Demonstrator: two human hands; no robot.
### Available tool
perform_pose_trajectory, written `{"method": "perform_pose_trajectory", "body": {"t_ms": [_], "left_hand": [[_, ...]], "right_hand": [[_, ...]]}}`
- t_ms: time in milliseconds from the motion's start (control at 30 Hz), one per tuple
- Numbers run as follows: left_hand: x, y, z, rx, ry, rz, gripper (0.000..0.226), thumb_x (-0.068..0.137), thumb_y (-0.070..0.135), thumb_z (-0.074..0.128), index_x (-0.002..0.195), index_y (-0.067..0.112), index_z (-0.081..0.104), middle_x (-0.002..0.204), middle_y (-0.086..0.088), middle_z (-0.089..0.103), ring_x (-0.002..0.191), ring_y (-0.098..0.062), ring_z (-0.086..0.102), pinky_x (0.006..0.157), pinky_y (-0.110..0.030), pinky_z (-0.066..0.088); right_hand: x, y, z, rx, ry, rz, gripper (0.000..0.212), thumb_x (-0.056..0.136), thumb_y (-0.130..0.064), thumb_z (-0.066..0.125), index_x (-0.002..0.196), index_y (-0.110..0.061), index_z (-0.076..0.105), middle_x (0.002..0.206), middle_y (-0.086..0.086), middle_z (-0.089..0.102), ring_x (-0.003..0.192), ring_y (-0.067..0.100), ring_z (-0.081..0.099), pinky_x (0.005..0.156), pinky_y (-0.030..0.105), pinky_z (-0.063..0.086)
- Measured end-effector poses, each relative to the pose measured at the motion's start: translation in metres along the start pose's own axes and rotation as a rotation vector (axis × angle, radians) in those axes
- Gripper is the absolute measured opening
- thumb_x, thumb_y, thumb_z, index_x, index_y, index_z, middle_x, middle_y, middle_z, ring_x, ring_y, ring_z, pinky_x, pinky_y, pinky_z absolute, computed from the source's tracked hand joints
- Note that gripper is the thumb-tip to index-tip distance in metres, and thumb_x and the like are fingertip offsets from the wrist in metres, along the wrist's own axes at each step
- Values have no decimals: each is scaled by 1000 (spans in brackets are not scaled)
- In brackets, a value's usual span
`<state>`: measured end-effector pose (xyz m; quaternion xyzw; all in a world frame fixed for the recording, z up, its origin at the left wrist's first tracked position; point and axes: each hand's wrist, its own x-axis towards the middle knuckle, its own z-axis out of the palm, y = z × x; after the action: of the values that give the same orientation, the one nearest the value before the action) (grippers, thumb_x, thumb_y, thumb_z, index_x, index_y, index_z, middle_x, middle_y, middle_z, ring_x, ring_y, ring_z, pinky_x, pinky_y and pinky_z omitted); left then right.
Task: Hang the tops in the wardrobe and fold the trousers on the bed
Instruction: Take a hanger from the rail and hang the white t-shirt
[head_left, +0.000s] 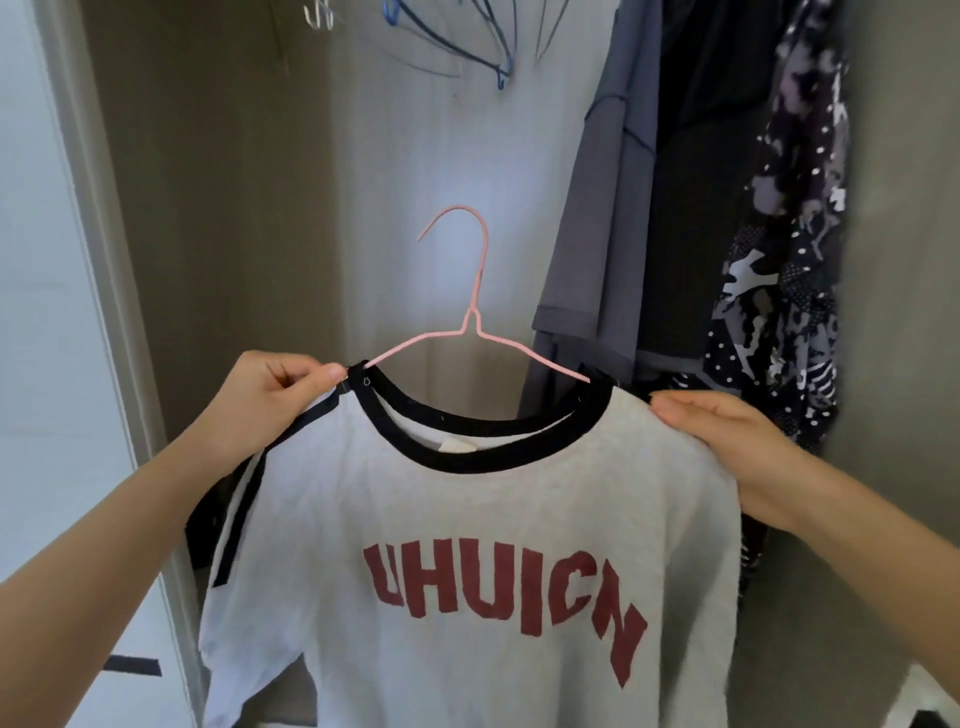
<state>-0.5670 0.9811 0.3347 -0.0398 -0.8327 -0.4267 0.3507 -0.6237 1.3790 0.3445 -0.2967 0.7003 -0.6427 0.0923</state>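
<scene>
A pale grey top with a black collar and dark red block letters across the chest is held up in front of an open wardrobe, its front facing the camera. A thin pink hanger sits inside the top: both arms run down into the neck opening, and the hook stands free above the collar, curving to the left and caught on nothing.

The left hand pinches the top at its left shoulder, just beside the collar, thumb and curled fingers closed on the cloth. A black stripe runs down the sleeve below that hand. The right hand grips the top's right shoulder, fingers laid over the seam and closed on the fabric.

Behind the top and to its right, a grey shirt hangs in the wardrobe. Further right of the top hangs a dark garment, then a black, white and purple patterned one. High above the top, bare blue hangers hang in a cluster. Left of the top is the wardrobe's brown side wall.
</scene>
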Motion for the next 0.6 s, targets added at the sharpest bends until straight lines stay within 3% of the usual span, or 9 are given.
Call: {"method": "perform_pose_trajectory", "body": {"t_ms": [33, 100, 167, 233, 300, 333, 467, 600], "left_hand": [[5, 0, -1, 8, 11, 7, 48, 94, 16, 62, 48, 15, 52, 51, 4, 32, 53, -12, 26, 49, -22, 22], [16, -1, -5, -14, 57, 3, 37, 92, 14, 64, 55, 12, 63, 55, -6, 44, 57, -15, 36, 52, -24, 29], [25, -1, -10, -90, 123, -20, 28, 92, 17, 65, 66, 7, 70, 64, -11, 56, 61, -15, 45, 53, -21, 39], [33, 1, -12, -168, 179, -43, 25, 93, 23, 65, 76, 7, 73, 74, -8, 64, 67, -11, 51, 58, -17, 43], [41, 4, -12, -262, 231, -79, 23, 94, 27, 64, 79, 13, 76, 76, 0, 69, 67, -5, 56, 61, -15, 47], [46, 5, -12, -302, 253, -98, 23, 94, 28, 64, 79, 16, 77, 76, 5, 71, 66, -3, 59, 62, -15, 49], [73, 13, -9, -287, 272, -126, 22, 96, 34, 60, 95, 18, 75, 92, 2, 74, 86, -12, 65, 81, -31, 51], [100, 28, -1, -209, 234, -83, 20, 100, 29, 53, 98, 18, 69, 95, 6, 69, 88, -10, 61, 72, -21, 45]], "right_hand": [[0, -6, 0, 44, 4, -3, 29, 65, -44, 78, 74, -16, 78, 75, 4, 69, 65, 13, 65, 58, 20, 53], [1, -19, -3, 122, 33, -15, 61, 38, -53, 93, 80, -11, 78, 78, 7, 70, 67, 16, 67, 59, 22, 56], [1, -36, -3, 210, 94, -55, 64, 26, -49, 96, 76, -12, 78, 76, 6, 71, 67, 15, 69, 57, 21, 56], [-1, -56, -1, 273, 105, -98, 52, 36, -42, 94, 76, -13, 78, 79, 6, 72, 69, 16, 71, 59, 22, 57], [-3, -77, 2, 330, 97, -130, 23, 60, -34, 78, 72, -14, 78, 77, 5, 72, 68, 15, 71, 59, 22, 58], [-3, -87, 3, 352, 102, -139, 19, 71, -31, 68, 70, -15, 78, 75, 4, 72, 67, 15, 71, 60, 22, 58], [-2, -122, 13, 334, 127, -154, 27, 81, -28, 57, 73, -13, 79, 78, 3, 73, 69, 15, 71, 66, 25, 58], [0, -149, 23, 277, 148, -141, 31, 88, -27, 55, 79, -8, 78, 81, 6, 72, 70, 17, 70, 64, 24, 57]]}}
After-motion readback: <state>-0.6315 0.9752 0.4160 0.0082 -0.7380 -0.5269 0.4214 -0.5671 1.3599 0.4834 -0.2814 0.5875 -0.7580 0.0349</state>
